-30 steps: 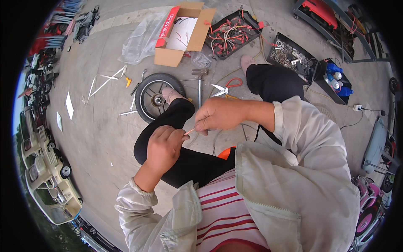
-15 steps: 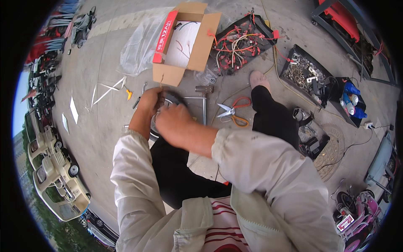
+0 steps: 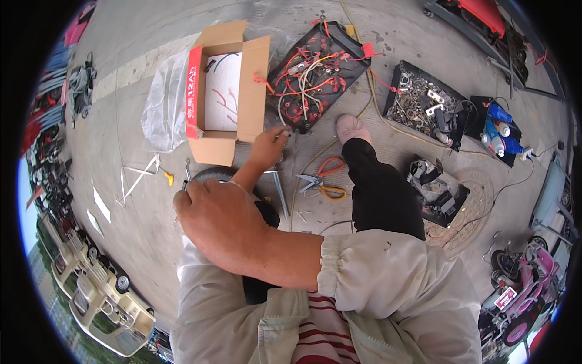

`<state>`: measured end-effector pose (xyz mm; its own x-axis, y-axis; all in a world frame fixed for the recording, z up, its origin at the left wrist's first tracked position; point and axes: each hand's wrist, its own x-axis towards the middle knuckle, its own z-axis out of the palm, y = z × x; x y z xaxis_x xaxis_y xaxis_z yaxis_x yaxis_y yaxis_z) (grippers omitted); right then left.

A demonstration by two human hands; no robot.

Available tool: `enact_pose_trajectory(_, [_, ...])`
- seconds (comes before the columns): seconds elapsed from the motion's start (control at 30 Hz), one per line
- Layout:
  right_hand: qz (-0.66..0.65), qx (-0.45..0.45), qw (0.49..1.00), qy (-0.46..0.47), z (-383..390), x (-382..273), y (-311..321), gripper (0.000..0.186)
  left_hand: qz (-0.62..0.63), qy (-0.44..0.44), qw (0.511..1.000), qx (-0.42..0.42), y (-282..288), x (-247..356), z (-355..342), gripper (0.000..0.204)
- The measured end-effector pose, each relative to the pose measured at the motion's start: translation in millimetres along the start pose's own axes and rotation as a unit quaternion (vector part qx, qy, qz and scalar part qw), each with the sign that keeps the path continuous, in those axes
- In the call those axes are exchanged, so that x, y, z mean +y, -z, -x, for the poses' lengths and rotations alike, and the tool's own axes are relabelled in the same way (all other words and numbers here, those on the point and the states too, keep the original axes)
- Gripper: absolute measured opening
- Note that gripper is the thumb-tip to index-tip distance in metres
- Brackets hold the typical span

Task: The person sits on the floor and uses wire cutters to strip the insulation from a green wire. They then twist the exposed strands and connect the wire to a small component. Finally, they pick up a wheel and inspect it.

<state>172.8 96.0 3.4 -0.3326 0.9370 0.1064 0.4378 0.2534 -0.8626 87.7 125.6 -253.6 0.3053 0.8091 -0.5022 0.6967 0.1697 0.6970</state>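
Note:
My left hand (image 3: 267, 149) reaches forward beside the cardboard box (image 3: 229, 149), close to the near corner of a black tray of wires (image 3: 339, 94). Its fingers are pinched together; a small dark bit shows at their tips, too small to name. Nearer to me, my right hand (image 3: 218, 221) crosses over the left forearm. Its back faces up and its fingers curl down, so what they hold, if anything, is hidden. Beneath both arms sits a wheel with a black tyre (image 3: 213, 173), mostly covered. Orange-handled scissors (image 3: 324, 181) lie to the right, next to a metal bar tool (image 3: 280, 194).
A dark tray of metal parts (image 3: 418, 100), a bin with blue spray cans (image 3: 500, 133) and a box of black parts (image 3: 436, 191) stand at the right. Clear plastic sheeting (image 3: 162, 103) lies left of the cardboard box. A cable (image 3: 424, 143) crosses the floor.
My left hand has left the wheel and stretched forward and right toward the wire tray. My right hand has drawn back toward me and left. The whole view has shifted a little.

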Motion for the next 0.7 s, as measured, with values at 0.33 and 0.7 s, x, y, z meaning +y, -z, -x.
enact_pose_trajectory(0.33, [-0.055,0.009,0.998,-0.031,-11.3,9.2,20.0,0.015,-0.134,0.042,0.99,-0.014,-56.5,-26.1,-94.7,0.046])
enact_pose_trajectory(0.7, [-0.105,-0.016,0.992,-0.068,-11.9,7.9,17.5,0.016,-0.221,0.027,0.967,-0.123,-86.4,-32.2,-111.5,0.05])
